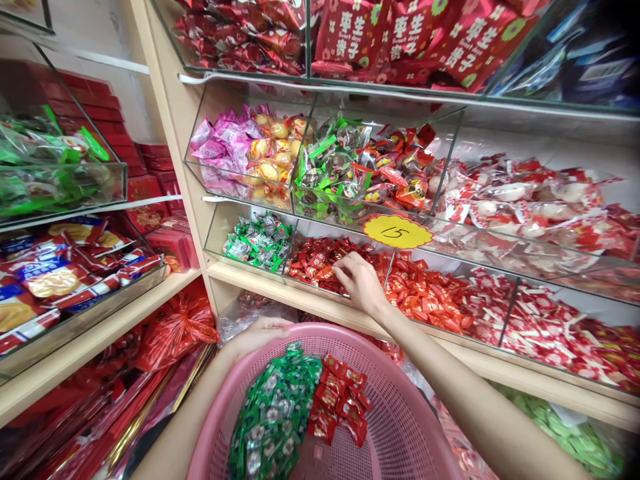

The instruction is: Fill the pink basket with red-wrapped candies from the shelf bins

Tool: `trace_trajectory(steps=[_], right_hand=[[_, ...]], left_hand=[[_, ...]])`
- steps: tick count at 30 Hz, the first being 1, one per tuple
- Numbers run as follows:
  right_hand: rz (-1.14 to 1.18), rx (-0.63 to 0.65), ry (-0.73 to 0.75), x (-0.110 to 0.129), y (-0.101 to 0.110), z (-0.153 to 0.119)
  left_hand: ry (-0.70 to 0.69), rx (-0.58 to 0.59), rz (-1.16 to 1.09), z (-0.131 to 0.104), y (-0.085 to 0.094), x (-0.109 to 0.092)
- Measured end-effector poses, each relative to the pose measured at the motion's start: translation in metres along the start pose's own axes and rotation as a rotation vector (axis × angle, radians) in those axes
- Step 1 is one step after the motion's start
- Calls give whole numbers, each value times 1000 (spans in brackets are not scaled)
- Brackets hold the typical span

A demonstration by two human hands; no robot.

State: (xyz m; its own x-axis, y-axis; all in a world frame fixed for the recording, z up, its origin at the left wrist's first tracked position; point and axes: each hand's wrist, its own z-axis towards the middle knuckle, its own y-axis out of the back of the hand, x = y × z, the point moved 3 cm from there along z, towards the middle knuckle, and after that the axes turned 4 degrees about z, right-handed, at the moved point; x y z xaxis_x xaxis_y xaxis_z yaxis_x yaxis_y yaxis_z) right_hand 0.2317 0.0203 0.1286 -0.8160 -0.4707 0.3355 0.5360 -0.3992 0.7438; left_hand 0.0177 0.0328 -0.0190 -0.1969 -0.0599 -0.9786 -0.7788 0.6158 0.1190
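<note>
- Head view, nearest, at 6 o'clock: a pink basket carries green-wrapped sweets on its 9 o'clock side, with red packets beside them towards 3 o'clock.
- Left hand, at 7 o'clock: it appears to grasp the basket by its rim, fingertips partly hidden. A firm, level hold seems wise, since the load sits to 1 side and could tip it towards 9 o'clock.
- Right hand, just off centre towards 4 o'clock: fingers bent down at the dark red sweets; I cannot tell whether any is pinched. Good practice would be to gather a few with the fingertips, then lift before drawing back, so none drops over the wooden shelf edge.
- At 4 o'clock, past a divider: orange-red sweets, close enough in colour to invite a mix-up.
- Towards 12 o'clock from the right hand: a yellow tag marked 15; keeping the knuckles low should avoid knocking it.
- Farthest, at 1 o'clock: red bags on an upper shelf.
</note>
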Motion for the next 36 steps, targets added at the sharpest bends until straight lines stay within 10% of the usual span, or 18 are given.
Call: trace_trajectory(steps=[5,10,19,23,29,36], right_hand=[[261,-79,-149,9,44,-62],[357,-225,-528,-34,91,-122],[273,-614,-712,-97,123,-136],[-59,-610,-469,-60,108,-125],[101,-17,-37,8,35,-57],[-134,122,63,-8,-31,37]], left_hand=[[18,2,1,-2,0,-2],[14,-15,49,-4,-1,-3],[68,-8,-39,-3,-5,1],[55,-4,-54,-1,-3,6],[48,-26,-26,-2,-4,4],[76,-28,-12,-9,-4,-6]])
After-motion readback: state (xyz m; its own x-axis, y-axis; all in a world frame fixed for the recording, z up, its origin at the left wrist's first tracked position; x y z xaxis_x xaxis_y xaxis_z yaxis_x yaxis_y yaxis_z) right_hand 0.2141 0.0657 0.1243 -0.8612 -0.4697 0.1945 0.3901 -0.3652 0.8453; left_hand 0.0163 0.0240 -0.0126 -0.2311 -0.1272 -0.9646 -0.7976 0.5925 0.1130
